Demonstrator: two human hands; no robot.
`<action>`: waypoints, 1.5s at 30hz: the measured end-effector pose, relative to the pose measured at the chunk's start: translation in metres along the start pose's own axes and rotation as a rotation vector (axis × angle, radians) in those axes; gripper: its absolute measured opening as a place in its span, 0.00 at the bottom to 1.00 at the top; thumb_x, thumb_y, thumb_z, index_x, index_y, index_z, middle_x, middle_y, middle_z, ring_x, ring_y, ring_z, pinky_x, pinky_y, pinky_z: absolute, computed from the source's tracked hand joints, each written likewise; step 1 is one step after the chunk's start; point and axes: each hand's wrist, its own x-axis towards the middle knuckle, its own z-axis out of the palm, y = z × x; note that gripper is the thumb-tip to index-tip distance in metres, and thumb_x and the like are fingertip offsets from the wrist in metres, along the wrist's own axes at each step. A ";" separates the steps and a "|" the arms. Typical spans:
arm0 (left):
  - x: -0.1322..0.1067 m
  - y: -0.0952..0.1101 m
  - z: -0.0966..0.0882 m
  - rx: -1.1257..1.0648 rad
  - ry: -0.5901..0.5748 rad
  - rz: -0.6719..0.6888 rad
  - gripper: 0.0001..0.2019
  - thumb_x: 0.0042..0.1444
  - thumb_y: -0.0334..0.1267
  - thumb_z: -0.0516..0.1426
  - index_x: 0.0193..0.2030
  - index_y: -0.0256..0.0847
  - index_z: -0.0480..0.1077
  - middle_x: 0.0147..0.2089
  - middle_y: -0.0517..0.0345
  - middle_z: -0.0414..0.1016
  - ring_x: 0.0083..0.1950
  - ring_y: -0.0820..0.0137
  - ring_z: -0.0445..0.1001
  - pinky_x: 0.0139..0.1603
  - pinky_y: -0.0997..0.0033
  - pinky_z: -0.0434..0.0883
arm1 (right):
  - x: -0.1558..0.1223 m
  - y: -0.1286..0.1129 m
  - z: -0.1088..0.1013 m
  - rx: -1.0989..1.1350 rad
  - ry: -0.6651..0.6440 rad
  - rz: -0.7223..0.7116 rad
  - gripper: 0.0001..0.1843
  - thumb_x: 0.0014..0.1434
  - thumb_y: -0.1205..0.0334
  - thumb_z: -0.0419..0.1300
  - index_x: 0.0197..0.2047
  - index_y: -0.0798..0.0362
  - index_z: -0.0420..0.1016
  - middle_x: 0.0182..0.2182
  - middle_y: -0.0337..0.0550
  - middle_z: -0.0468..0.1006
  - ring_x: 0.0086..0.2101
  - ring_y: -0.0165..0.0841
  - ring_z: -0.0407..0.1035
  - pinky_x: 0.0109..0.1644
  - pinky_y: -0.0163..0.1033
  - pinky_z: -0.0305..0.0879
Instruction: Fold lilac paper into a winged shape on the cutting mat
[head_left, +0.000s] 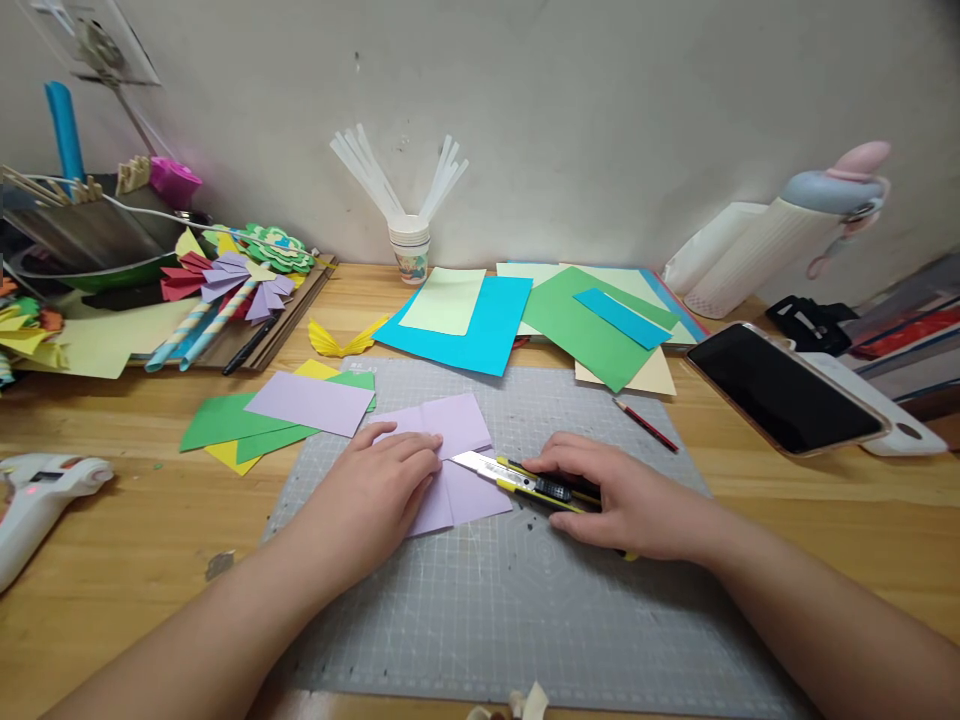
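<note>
A piece of lilac paper [463, 428] with fold lines lies on the grey cutting mat [510, 610]. A slit or gap runs in from its right edge, near the blade. My left hand [394, 470] rests over the paper's left part, fingers lying on it and pressing it down. In my right hand [607, 495] is a yellow and black utility knife [536, 480], its blade extended. The blade points left over the lilac paper, with its tip close to my left fingertips. I cannot tell whether the blade touches the paper.
Left of the mat are green paper strips [217, 420], another lilac strip [307, 402] and a glue gun [45, 505]. Blue paper [480, 325], green paper [577, 320] and a cup of straws [409, 255] are behind. To the right are a pencil [646, 425] and a phone [787, 390].
</note>
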 end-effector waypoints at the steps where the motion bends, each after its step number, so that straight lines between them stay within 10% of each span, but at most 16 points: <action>1: 0.000 0.000 0.000 0.001 -0.004 0.001 0.12 0.64 0.31 0.49 0.45 0.44 0.73 0.59 0.54 0.75 0.58 0.63 0.73 0.65 0.48 0.57 | 0.000 0.000 0.000 0.002 -0.002 -0.002 0.25 0.52 0.73 0.61 0.53 0.49 0.71 0.43 0.42 0.71 0.44 0.36 0.68 0.49 0.40 0.63; 45: -0.001 -0.008 0.004 0.040 0.039 0.062 0.16 0.62 0.26 0.50 0.50 0.40 0.75 0.59 0.52 0.75 0.56 0.60 0.74 0.61 0.51 0.67 | -0.001 0.001 0.003 0.016 0.019 0.015 0.24 0.51 0.73 0.60 0.52 0.48 0.73 0.40 0.41 0.72 0.41 0.35 0.69 0.45 0.39 0.65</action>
